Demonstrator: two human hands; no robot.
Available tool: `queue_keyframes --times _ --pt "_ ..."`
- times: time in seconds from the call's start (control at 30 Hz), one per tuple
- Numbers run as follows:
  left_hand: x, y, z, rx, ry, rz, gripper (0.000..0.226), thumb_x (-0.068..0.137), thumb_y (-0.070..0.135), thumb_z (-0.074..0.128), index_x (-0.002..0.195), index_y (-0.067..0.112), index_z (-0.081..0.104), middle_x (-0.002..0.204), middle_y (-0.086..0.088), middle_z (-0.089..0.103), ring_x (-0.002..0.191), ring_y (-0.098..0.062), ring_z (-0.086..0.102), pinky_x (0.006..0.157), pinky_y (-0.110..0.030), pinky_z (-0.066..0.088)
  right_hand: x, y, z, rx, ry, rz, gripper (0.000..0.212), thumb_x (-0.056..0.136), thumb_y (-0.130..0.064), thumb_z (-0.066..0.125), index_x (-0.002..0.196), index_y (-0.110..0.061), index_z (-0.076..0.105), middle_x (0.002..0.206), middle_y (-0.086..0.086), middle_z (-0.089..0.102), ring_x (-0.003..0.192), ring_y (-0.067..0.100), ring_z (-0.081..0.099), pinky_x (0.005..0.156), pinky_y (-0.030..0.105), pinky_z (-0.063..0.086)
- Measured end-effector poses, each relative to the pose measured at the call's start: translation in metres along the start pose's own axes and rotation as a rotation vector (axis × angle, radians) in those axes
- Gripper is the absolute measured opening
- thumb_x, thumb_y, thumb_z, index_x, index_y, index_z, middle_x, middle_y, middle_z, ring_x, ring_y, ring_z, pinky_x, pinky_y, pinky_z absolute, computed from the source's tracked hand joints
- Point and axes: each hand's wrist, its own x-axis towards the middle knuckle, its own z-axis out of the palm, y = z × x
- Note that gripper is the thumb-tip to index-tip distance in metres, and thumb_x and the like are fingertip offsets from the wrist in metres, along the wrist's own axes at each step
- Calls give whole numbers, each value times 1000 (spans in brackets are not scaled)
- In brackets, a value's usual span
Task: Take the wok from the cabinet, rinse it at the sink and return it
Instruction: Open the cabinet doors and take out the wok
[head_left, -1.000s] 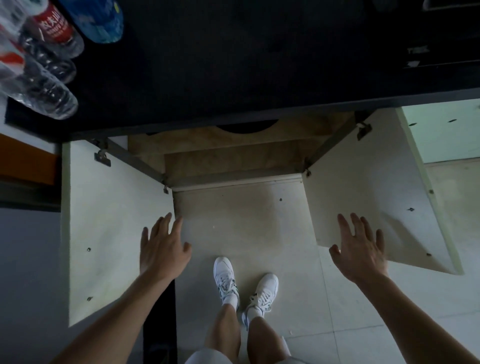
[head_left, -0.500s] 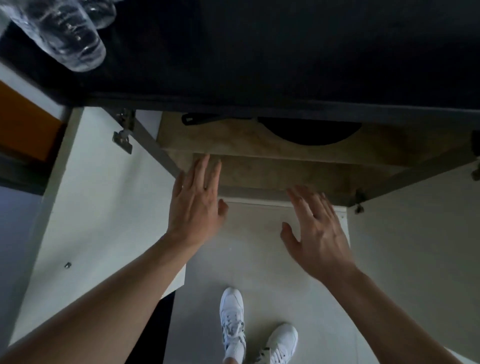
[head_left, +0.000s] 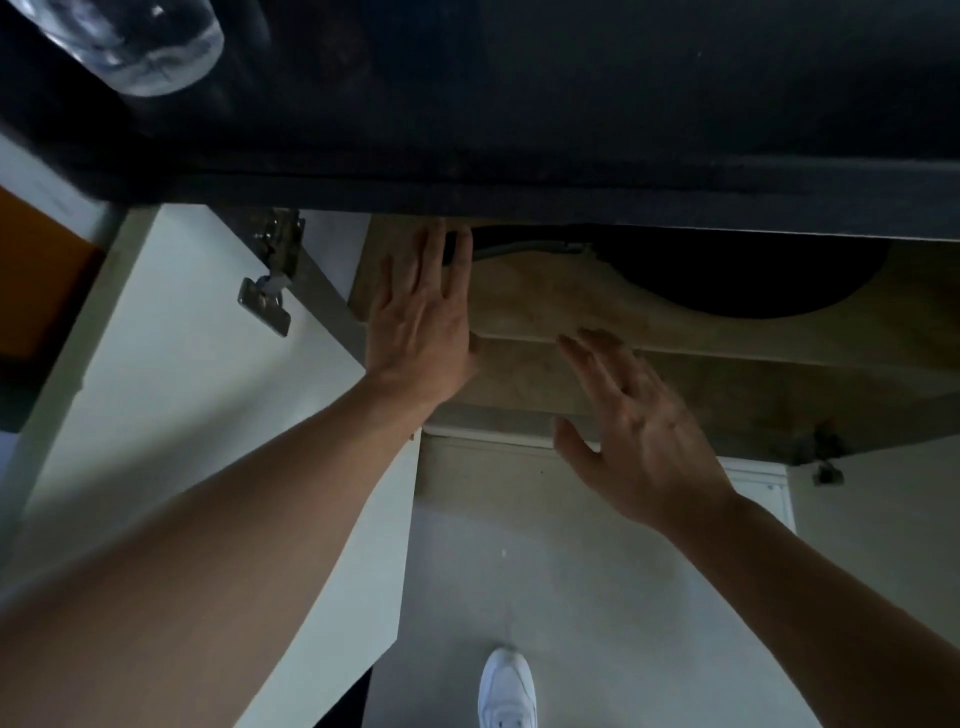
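A black wok (head_left: 743, 275) lies on the upper shelf (head_left: 545, 306) of the open cabinet, mostly hidden under the dark countertop edge. Its dark handle (head_left: 519, 248) points left. My left hand (head_left: 421, 322) reaches onto that shelf with fingers spread, its fingertips at the end of the handle, holding nothing. My right hand (head_left: 634, 421) hovers open lower down, in front of the lower shelf (head_left: 727, 400), apart from the wok.
The dark countertop (head_left: 519, 104) overhangs the cabinet, with a clear plastic bottle (head_left: 135, 41) lying on it at the top left. Both white cabinet doors (head_left: 171, 395) stand open, the right door (head_left: 883, 530) at the frame's edge. A metal hinge (head_left: 267, 291) juts from the left door. My white shoe (head_left: 506, 691) is on the pale floor.
My view has dropped closer to the cabinet. My left hand has moved up onto the upper shelf toward the wok's handle, and my right hand has come in toward the lower shelf.
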Motion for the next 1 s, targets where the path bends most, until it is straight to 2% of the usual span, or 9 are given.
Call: queue_keyframes --times 0.23,0.37,0.47,0.6,0.7,0.8,0.87,0.93,1.0 --pt "-3 10 -2 -48 70 12 79 88 44 52 152 10 20 150 -20 33 136 -37 34 114 -49 30 12 1 18 3 12 6 67 98 -43 51 155 -13 33 157 18 40 141 36 44 114 47 33" --pt "-25 34 -3 -126 132 16 59 99 43 35 146 8 34 132 -19 48 114 -33 51 92 -44 48 18 -1 15 354 11 254 67 101 -56 36 158 -21 26 163 10 32 143 30 42 109 42 41" --pt "-36 57 -7 -286 112 -6 50 101 37 38 141 8 40 119 -14 55 101 -28 58 80 -38 53 31 0 10 518 43 387 70 100 -65 28 157 -24 30 160 10 38 140 31 46 107 42 42" --pt "-53 88 -9 -466 106 -29 43 101 33 43 139 11 45 117 -9 59 98 -23 62 75 -30 50 46 4 7 767 93 587 57 103 -56 37 143 -17 50 135 8 64 126 31 58 93 34 45" --pt "-68 110 -7 -718 76 -71 43 100 34 44 138 14 47 117 -6 62 95 -17 65 78 -31 57 48 12 8 1018 83 727 45 103 -46 48 121 -8 64 102 5 69 98 25 67 76 31 46" --pt "-72 127 -1 -1081 -85 -225 32 96 28 57 124 14 56 103 -2 70 75 -11 72 64 -28 60 45 24 6 1373 85 798 26 97 -33 64 96 -7 67 82 4 65 82 22 64 79 37 51" --pt "-71 135 -4 -1360 -304 -387 27 95 27 60 116 10 59 89 0 74 63 -9 73 54 -22 56 44 31 1 1605 72 810 21 96 -21 68 104 -2 66 87 6 68 87 24 67 88 39 54" --pt "-70 138 -7 -1551 -463 -466 21 95 24 59 111 10 62 86 -1 75 67 -13 74 57 -23 56 45 38 -4 1706 11 842 20 96 -19 68 106 -2 65 90 6 70 97 25 70 97 39 53" --pt "-71 139 -8 -1679 -554 -493 18 95 20 59 111 12 64 92 -5 75 73 -17 74 68 -29 59 45 44 -7 1740 -83 853 14 94 -21 71 91 -9 65 82 3 69 97 25 71 100 39 51"
